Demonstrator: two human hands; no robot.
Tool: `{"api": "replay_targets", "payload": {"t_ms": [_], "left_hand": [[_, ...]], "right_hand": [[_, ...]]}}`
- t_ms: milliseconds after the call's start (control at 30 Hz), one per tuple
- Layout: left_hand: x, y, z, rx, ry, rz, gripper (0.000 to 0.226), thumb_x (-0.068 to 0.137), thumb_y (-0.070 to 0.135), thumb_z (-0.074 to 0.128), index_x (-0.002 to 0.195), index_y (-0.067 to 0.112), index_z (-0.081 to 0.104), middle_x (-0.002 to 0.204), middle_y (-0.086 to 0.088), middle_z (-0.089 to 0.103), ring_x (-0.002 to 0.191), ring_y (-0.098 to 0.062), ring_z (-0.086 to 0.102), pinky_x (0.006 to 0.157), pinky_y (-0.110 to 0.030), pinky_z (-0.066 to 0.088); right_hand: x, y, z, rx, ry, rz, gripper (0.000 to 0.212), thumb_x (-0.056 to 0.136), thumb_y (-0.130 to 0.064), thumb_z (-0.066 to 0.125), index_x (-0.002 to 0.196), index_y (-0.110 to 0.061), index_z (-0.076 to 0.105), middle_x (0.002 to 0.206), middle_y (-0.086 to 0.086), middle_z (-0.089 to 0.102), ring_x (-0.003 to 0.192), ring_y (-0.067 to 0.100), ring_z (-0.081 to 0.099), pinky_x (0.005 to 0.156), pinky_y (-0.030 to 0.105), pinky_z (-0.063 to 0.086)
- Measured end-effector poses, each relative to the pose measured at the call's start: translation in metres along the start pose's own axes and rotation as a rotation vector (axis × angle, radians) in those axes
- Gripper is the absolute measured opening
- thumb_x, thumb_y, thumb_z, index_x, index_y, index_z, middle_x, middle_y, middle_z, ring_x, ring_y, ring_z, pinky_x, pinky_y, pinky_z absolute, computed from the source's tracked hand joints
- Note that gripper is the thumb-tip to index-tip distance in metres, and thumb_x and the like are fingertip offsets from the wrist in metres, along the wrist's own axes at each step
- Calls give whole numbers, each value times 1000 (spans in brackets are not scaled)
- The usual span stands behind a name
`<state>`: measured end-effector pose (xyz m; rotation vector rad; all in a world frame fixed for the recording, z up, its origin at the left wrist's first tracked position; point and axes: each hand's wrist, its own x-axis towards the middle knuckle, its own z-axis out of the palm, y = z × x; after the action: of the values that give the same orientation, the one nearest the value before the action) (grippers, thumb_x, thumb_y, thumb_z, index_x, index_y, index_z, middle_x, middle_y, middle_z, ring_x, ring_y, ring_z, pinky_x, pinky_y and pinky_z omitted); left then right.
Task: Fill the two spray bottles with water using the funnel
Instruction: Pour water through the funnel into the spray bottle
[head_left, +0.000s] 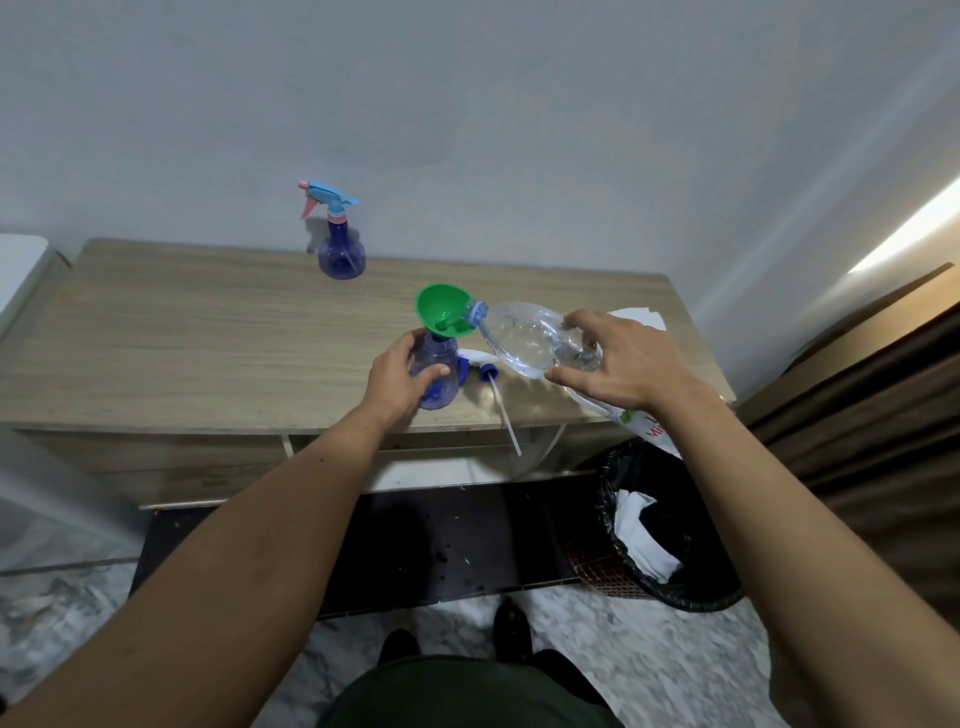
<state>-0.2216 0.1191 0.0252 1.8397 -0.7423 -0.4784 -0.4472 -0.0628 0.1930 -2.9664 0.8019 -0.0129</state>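
Both hands work at the desk's (156, 332) near edge: left hand (402, 376) wraps the translucent blue spray bottle (440, 371), which carries a green funnel (441, 312). Right hand (618, 361) grips a clear water bottle (535, 338) tipped mouth-first into the funnel. Capped second spray bottle (340, 249) stands far back by the wall.

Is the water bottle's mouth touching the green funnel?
Touching. In the head view the water bottle's blue neck rests against the funnel's right rim, with no gap visible between them.
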Motion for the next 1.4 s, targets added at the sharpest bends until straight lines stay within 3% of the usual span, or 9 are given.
{"api": "replay_targets", "payload": {"t_ms": [100,233,400,533,867,1000,1167,1400], "left_hand": [[-1,0,0,9,11,11,62,88,14,83,144,11,57,127,5,66,117,-13,61,99,-22,45],[-1,0,1,-2,12,2,60,89,14,82,143,12,57,123,8,65,115,-12,62,87,-2,40],[-2,0,1,-3,11,-6,59,89,12,82,143,12,57,123,8,66,114,-12,63,94,-11,46],[-3,0,2,-21,17,-23,58,89,12,82,142,12,58,123,7,67,115,-12,64,85,2,40],[-4,-3,5,8,13,-27,57,91,17,81,142,15,56,125,7,67,118,-15,63,102,-29,49],[-1,-6,5,2,4,-53,58,90,16,82,142,17,56,130,4,68,122,-18,64,109,-38,52],[-2,-4,8,20,34,-71,56,89,15,83,139,17,58,127,4,69,119,-19,66,108,-38,53],[-3,-2,7,47,70,-112,55,83,17,89,130,15,62,119,-1,73,111,-22,70,104,-46,56]], "right_hand": [[0,-1,0,9,7,1,62,80,-79,62,130,-44,52,109,-14,66,106,20,65,89,42,53],[-2,0,2,34,15,6,61,81,-78,63,129,-43,51,108,-16,64,103,18,64,85,40,52],[-5,1,14,131,43,4,61,80,-77,68,127,-43,49,107,-17,63,96,17,64,81,39,53],[-7,-1,29,255,79,42,64,77,-78,72,126,-44,48,106,-17,62,88,15,65,79,38,55],[-1,15,41,756,216,228,59,75,-62,85,116,-40,49,108,-11,66,95,12,72,81,50,64],[13,18,43,848,252,249,61,76,-51,90,120,-33,51,115,-11,67,104,11,71,89,44,62],[35,23,50,877,282,249,65,77,-47,90,127,-27,53,116,-16,67,109,3,65,88,29,52],[74,43,64,987,280,263,64,76,-47,90,125,-28,53,123,-12,68,114,11,65,99,40,56]]}}
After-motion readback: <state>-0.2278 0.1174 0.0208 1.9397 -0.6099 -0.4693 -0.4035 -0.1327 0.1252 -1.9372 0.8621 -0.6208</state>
